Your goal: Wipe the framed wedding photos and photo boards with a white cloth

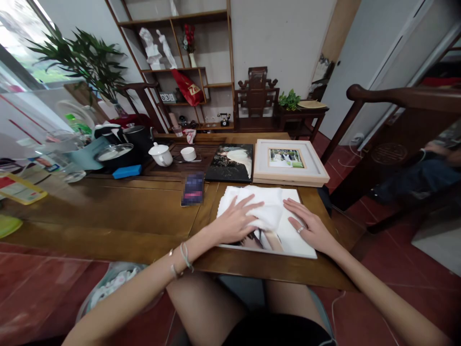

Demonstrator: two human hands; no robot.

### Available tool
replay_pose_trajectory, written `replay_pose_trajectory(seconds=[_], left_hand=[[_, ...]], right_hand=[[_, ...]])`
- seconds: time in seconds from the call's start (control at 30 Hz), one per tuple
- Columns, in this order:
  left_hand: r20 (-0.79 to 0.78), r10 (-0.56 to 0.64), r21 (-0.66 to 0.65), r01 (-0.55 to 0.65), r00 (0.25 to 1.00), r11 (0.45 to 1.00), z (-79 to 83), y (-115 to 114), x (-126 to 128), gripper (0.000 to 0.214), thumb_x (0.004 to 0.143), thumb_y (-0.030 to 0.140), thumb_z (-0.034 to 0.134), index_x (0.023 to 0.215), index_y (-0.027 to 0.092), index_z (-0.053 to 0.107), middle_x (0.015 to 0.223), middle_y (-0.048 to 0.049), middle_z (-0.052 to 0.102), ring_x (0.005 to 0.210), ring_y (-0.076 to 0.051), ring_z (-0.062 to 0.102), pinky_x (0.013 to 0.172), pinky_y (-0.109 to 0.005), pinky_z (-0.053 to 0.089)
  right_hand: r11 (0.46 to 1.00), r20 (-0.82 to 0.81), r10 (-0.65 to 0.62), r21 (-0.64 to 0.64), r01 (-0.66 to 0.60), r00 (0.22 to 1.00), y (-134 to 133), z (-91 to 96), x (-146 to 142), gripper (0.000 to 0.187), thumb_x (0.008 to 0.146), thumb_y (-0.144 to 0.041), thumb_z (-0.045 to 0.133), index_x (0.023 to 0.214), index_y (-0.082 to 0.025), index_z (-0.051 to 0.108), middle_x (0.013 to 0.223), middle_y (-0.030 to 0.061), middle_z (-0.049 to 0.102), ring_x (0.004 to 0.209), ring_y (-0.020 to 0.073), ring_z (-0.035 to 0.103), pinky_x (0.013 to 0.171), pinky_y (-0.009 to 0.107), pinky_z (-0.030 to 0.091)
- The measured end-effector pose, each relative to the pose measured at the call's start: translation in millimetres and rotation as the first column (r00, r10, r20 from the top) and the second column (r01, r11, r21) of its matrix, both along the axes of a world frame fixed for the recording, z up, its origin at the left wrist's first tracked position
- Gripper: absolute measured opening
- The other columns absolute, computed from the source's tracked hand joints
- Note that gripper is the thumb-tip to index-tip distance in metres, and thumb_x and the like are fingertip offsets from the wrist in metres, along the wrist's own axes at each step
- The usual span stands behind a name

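Note:
A large photo print (288, 242) lies flat at the near edge of the wooden table (108, 211). A white cloth (268, 202) is spread over most of it. My left hand (236, 222) rests palm down on the cloth with fingers stretched out. My right hand (308, 226), a ring on one finger, lies flat on the print beside the cloth's right edge, fingers extended. A light wooden picture frame (291, 162) and a dark photo print (230, 163) lie just beyond the cloth.
A phone (193, 190) lies left of the print. A tea tray with a white teapot (161, 154), cup (188, 153), kettles and a blue box (127, 171) fills the far left. A wooden chair (392, 125) with another person's seated legs stands at right. A bin (111, 286) sits below.

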State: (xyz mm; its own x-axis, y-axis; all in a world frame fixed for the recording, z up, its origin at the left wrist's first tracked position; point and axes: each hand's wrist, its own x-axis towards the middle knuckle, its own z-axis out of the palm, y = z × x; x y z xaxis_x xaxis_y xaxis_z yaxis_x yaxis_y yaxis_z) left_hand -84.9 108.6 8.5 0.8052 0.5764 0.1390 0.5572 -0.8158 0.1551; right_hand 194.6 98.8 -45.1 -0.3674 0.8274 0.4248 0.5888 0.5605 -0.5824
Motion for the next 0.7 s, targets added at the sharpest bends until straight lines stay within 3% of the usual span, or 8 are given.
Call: replay_pose_trajectory(seconds=[0.13, 0.23, 0.33, 0.47, 0.53, 0.6, 0.7], left_hand=[[-0.002, -0.048, -0.006, 0.048, 0.999, 0.999, -4.3, -62.9, 12.0, 0.025, 0.089, 0.031, 0.049, 0.109, 0.025, 0.063, 0.153, -0.0029, 0.026, 0.142, -0.036, 0.009, 0.108, -0.067, 0.012], [0.015, -0.07, 0.02, 0.07, 0.997, 0.997, -8.0, -87.8, 16.3, 0.022, 0.087, 0.033, 0.051, 0.102, 0.023, 0.065, 0.155, -0.003, 0.021, 0.142, -0.038, 0.008, 0.108, -0.068, 0.01], [-0.003, 0.015, 0.017, -0.015, 1.0, 1.0, -7.6, -72.9, 13.7, 0.024, 0.089, 0.029, 0.048, 0.107, 0.024, 0.064, 0.153, -0.0031, 0.025, 0.142, -0.035, 0.013, 0.109, -0.066, 0.014], [-0.056, 0.184, 0.021, -0.183, 0.981, 0.983, -3.4, -19.0, 7.2, 0.027, 0.092, 0.03, 0.045, 0.111, 0.023, 0.063, 0.15, -0.0048, 0.033, 0.14, -0.034, 0.02, 0.106, -0.067, 0.021], [-0.063, 0.22, 0.054, -0.216, 0.974, 0.975, -2.5, 0.4, 7.2, 0.03, 0.093, 0.032, 0.043, 0.115, 0.024, 0.061, 0.152, -0.0048, 0.029, 0.14, -0.036, 0.018, 0.103, -0.069, 0.022], [-0.065, 0.193, 0.094, -0.186, 0.979, 0.978, -3.4, 6.7, 10.3, 0.03, 0.092, 0.033, 0.044, 0.116, 0.026, 0.061, 0.155, -0.002, 0.02, 0.141, -0.038, 0.013, 0.101, -0.072, 0.021], [-0.067, 0.107, 0.127, -0.098, 0.992, 0.987, -5.3, -6.6, 17.8, 0.029, 0.092, 0.033, 0.044, 0.113, 0.028, 0.063, 0.156, 0.0023, 0.015, 0.141, -0.04, 0.009, 0.1, -0.075, 0.018]], right_hand=[[0.999, -0.014, 0.031, 0.008, -0.031, 0.999, 0.5, -1.5, 2.7, 0.048, 0.085, -0.015, 0.046, 0.131, -0.026, 0.052, 0.137, 0.0072, 0.051, 0.132, 0.0269, 0.041, 0.11, 0.054, 0.033], [0.997, -0.026, 0.074, 0.006, -0.074, 0.997, 0.4, -1.1, 3.6, 0.057, 0.081, -0.01, 0.043, 0.135, -0.027, 0.048, 0.14, 0.0058, 0.049, 0.133, 0.0263, 0.039, 0.111, 0.055, 0.031], [0.999, -0.017, 0.035, 0.007, -0.035, 0.999, 0.2, -0.1, 2.0, 0.048, 0.085, -0.017, 0.046, 0.132, -0.026, 0.051, 0.138, 0.0068, 0.051, 0.133, 0.0265, 0.04, 0.11, 0.054, 0.033], [1.0, -0.001, 0.005, 0.0, -0.005, 1.0, -0.1, 1.3, -1.0, 0.04, 0.091, -0.027, 0.048, 0.13, -0.025, 0.053, 0.136, 0.007, 0.053, 0.132, 0.0255, 0.041, 0.11, 0.052, 0.034], [1.0, -0.004, 0.003, 0.002, -0.003, 1.0, -0.1, 1.7, -1.5, 0.039, 0.091, -0.029, 0.047, 0.13, -0.025, 0.053, 0.136, 0.0071, 0.053, 0.132, 0.0256, 0.041, 0.11, 0.052, 0.034], [1.0, -0.005, -0.001, 0.004, 0.001, 1.0, 0.0, 1.7, -1.5, 0.039, 0.092, -0.031, 0.047, 0.13, -0.026, 0.053, 0.136, 0.0069, 0.053, 0.132, 0.0261, 0.041, 0.109, 0.053, 0.034], [1.0, -0.005, 0.002, 0.007, -0.002, 1.0, 0.2, 1.2, -0.9, 0.039, 0.092, -0.03, 0.047, 0.131, -0.026, 0.053, 0.136, 0.0069, 0.053, 0.132, 0.0262, 0.04, 0.11, 0.053, 0.034]])
